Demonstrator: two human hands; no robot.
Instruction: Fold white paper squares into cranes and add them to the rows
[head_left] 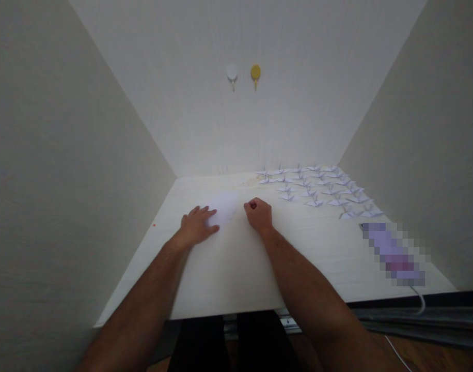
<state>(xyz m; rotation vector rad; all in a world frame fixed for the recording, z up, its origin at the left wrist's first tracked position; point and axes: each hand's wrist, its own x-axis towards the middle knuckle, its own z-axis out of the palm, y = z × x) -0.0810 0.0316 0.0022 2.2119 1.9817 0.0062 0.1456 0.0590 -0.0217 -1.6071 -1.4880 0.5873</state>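
A white sheet of paper (224, 208) lies on the white table (236, 268), between my two hands. My left hand (196, 224) rests flat on the paper's near left part, fingers stretched out. My right hand (258, 214) is curled into a loose fist at the paper's right edge, fingertips pinched together; whether it grips the paper's edge is hard to make out.
Several small folded paper cranes (321, 188) stand in rows at the table's far right. A blurred-out object (393, 253) with a white cable (419, 300) lies near the right front edge. Two round hooks, white (232, 73) and yellow (255, 72), hang on the back wall.
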